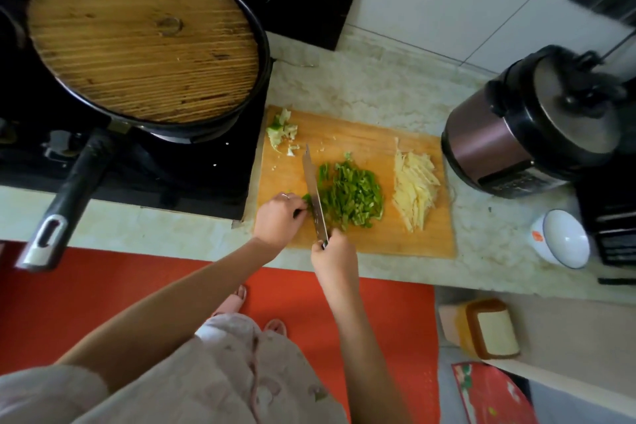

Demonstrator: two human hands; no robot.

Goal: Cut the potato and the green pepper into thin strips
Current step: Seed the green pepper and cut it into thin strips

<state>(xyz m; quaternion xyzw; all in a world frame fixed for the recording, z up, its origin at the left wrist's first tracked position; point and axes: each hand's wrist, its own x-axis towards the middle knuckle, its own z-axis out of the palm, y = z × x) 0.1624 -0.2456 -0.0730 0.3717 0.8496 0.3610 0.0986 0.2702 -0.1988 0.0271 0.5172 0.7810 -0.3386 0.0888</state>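
Note:
A wooden cutting board lies on the counter. On its middle sits a heap of green pepper strips; a pile of pale potato strips lies at its right side. My right hand grips the handle of a knife, whose blade stands edge-down along the left side of the heap. My left hand, fingers curled, holds a small piece of green pepper against the blade. Pepper core scraps lie at the board's far left corner.
A black pan with a wooden lid sits on the stove at left, its handle sticking out over the counter edge. An electric pressure cooker stands to the right of the board, a white bowl in front of it.

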